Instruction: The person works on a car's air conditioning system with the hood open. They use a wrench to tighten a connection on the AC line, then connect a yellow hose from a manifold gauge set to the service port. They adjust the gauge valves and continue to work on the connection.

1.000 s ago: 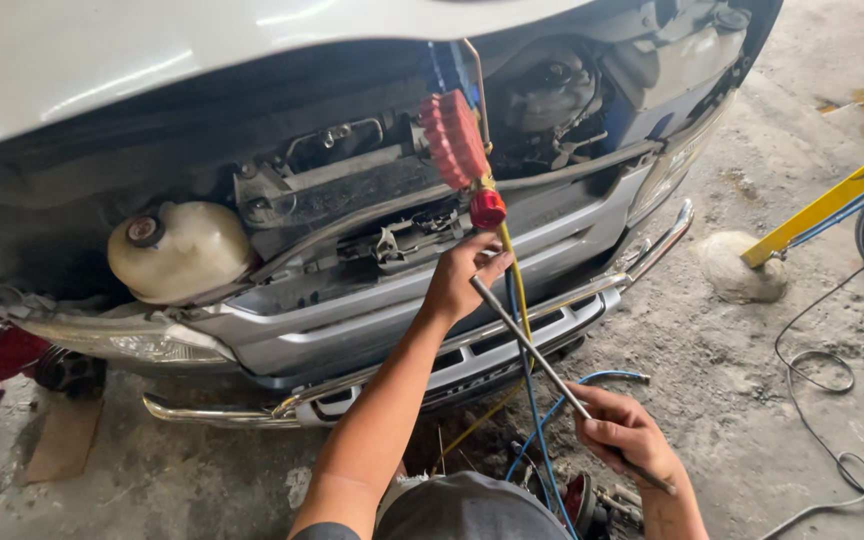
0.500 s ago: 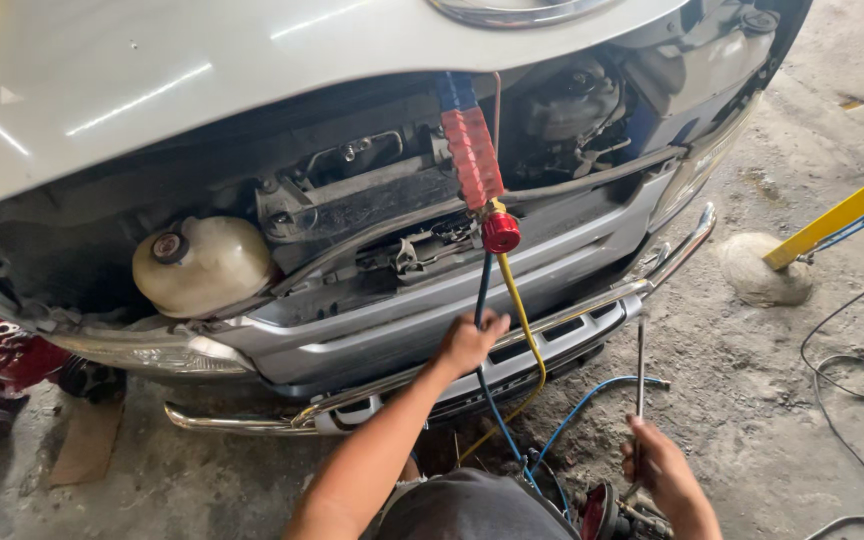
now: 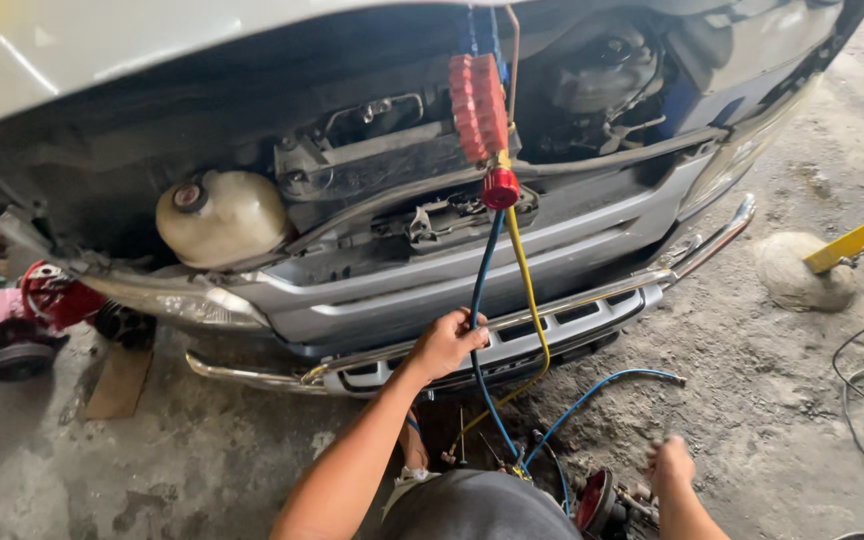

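Silver van front (image 3: 472, 290), bonnet raised, cream coolant reservoir (image 3: 220, 215) left of the engine bay. Red manifold gauge (image 3: 479, 105) hangs at centre with blue hose (image 3: 482, 270) and yellow hose (image 3: 527, 280) trailing down. Left hand (image 3: 444, 345) curled around the blue hose below the gauge; right hand (image 3: 672, 465) low over the floor, blurred, grip cannot be told.

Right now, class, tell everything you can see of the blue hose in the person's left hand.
The blue hose is thin, smooth and looks like rubber. It hangs from the red knob under the red ribbed part at the vehicle's open front, beside a yellow hose. The left hand grips it by the bumper. Below, it runs to the floor near the person's knee; its end is hidden.
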`<state>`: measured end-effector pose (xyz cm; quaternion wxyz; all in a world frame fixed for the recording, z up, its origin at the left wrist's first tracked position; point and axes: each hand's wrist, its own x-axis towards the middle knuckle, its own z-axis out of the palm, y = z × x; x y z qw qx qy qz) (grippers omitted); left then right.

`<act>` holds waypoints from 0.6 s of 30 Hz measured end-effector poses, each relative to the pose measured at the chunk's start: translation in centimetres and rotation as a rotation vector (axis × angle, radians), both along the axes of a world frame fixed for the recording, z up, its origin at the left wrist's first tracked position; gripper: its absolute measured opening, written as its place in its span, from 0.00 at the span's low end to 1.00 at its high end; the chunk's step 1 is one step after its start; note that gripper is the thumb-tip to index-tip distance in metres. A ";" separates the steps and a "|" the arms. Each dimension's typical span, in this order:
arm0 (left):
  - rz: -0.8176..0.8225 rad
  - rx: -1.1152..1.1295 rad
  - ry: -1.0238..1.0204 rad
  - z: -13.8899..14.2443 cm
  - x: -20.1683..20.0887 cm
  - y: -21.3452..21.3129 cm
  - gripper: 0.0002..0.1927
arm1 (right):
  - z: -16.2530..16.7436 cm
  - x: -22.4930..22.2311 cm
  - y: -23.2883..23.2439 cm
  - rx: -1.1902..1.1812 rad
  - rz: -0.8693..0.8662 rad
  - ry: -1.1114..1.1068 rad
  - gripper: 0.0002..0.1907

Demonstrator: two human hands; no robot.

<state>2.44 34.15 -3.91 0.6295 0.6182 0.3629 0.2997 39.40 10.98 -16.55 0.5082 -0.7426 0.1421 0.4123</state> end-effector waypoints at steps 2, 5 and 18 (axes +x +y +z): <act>0.015 0.016 0.016 0.2 -0.2 -1.1 0.14 | 0.1 1.2 -0.2 -0.155 0.044 -0.304 0.23; 0.007 0.002 0.002 -0.6 0.0 -3.0 0.13 | 1.7 1.5 0.8 -0.546 0.455 -0.740 0.30; -0.095 -0.144 0.256 -5.9 1.3 -12.7 0.13 | 4.8 -15.4 15.8 0.625 1.162 -0.515 0.23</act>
